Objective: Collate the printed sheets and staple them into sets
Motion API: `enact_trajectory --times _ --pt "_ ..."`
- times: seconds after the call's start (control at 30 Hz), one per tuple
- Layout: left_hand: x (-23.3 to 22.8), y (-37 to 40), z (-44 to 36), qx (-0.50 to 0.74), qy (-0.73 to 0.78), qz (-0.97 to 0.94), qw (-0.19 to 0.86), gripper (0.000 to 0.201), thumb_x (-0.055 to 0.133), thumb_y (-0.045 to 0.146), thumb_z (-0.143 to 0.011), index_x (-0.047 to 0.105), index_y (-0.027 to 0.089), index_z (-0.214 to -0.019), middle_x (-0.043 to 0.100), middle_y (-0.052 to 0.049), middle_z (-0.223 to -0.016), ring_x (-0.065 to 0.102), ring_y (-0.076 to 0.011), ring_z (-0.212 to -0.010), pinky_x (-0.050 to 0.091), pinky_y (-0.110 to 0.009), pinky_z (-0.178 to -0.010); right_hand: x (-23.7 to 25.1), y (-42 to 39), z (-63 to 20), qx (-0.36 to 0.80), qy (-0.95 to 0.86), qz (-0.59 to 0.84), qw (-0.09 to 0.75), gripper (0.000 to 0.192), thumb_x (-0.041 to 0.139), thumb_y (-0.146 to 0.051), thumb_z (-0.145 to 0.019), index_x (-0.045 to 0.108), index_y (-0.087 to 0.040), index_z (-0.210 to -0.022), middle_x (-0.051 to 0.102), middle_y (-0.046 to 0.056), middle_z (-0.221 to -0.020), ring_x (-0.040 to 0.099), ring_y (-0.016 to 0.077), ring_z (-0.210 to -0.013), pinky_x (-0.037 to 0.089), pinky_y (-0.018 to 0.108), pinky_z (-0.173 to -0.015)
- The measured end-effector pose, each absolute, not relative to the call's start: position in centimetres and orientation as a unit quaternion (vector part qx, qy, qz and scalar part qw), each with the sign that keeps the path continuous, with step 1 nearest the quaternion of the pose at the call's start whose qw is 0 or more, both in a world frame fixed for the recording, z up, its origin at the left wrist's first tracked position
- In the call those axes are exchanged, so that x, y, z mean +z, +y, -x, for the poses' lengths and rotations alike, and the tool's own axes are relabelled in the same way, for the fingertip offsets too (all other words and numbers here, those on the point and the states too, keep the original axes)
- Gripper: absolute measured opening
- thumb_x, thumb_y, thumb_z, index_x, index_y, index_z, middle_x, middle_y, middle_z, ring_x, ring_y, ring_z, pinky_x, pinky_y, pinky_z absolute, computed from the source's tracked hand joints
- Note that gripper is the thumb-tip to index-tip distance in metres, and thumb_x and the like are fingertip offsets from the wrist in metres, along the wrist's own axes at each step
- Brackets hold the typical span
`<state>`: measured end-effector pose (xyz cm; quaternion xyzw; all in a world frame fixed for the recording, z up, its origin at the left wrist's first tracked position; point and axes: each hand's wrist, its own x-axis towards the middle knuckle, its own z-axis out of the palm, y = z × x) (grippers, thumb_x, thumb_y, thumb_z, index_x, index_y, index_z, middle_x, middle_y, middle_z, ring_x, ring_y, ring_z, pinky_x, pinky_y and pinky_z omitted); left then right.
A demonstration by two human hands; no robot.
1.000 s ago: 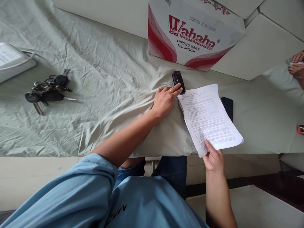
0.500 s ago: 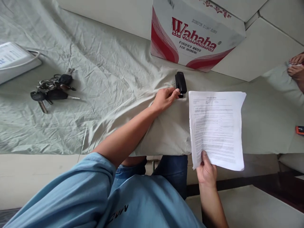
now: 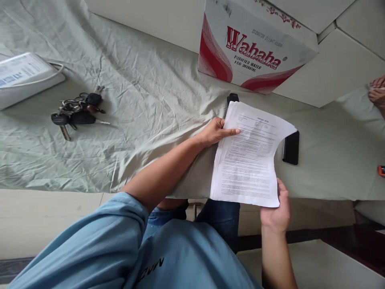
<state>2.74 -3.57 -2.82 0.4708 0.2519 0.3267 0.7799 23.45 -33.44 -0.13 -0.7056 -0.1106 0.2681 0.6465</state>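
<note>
A stack of printed papers [image 3: 249,160] is held tilted over the front part of the cloth-covered table. My left hand [image 3: 215,131] grips its left edge near the top, thumb lying across the printed side and fingers behind. At the lower right corner, my right hand [image 3: 278,208] holds the sheets, its fingers partly hidden by the paper. Just beyond the top left of the stack, the black stapler [image 3: 232,98] lies on the cloth, mostly covered from view. To the right of the papers rests a black phone-like slab [image 3: 291,147].
A Wahaha water carton [image 3: 255,48] stands at the back. On the left lie a bunch of keys [image 3: 80,112] and a white device with a cable [image 3: 30,74]. An orange-and-black object [image 3: 381,171] is at the right edge. Another person's hand or foot [image 3: 377,90] shows at far right.
My left hand has left the stapler and taken the papers' left edge. The stack has moved left and tilted, uncovering the black slab. My right hand has shifted to the lower right corner.
</note>
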Motion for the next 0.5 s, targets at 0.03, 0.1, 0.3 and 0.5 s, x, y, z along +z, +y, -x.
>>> enact_trajectory --times 0.03,0.1,0.3,0.5 --pt "-2.8 -3.6 -2.7 0.322 0.254 -0.466 0.784 0.062 0.122 0.065 -0.072 0.091 0.016 -0.093 0.094 -0.012 -0.097 0.087 -0.0266 -0.088 0.076 -0.044 -0.091 0.3 -33.2 -25.2 0.28 -0.126 0.705 0.64 0.072 0.09 -0.088 -0.095 0.088 -0.029 -0.138 0.091 0.011 -0.137 0.084 0.0379 -0.144 0.065 0.071 -0.134" --pt "-2.8 -3.6 -2.8 0.31 0.249 -0.463 0.792 0.064 0.124 0.065 -0.067 0.093 0.017 -0.095 0.096 -0.013 -0.101 0.088 -0.0264 -0.087 0.076 -0.043 -0.09 0.8 -32.3 -28.3 0.308 -0.159 0.721 0.601 0.071 0.095 -0.087 -0.093 0.086 -0.029 -0.134 0.091 0.011 -0.128 0.085 0.0323 -0.125 0.071 0.062 -0.119" --pt "-3.1 -3.6 -2.8 0.306 0.203 -0.421 0.829 0.063 0.128 0.055 -0.06 0.094 0.018 -0.098 0.097 -0.011 -0.105 0.091 -0.0257 -0.092 0.076 -0.042 -0.094 -0.3 -25.8 -32.7 0.306 -0.253 0.735 0.55 0.089 0.117 -0.079 -0.07 0.082 -0.032 -0.137 0.091 0.009 -0.13 0.085 0.0293 -0.125 0.073 0.054 -0.108" --pt "-2.3 -3.6 -2.4 0.337 0.212 -0.36 0.844 0.067 0.128 0.052 -0.062 0.092 0.017 -0.105 0.096 -0.012 -0.106 0.092 -0.0275 -0.095 0.077 -0.044 -0.094 -2.1 -17.4 -33.6 0.299 -0.324 0.687 0.578 0.089 0.121 -0.072 -0.06 0.083 -0.027 -0.127 0.09 0.008 -0.115 0.087 0.0337 -0.12 0.073 0.062 -0.115"
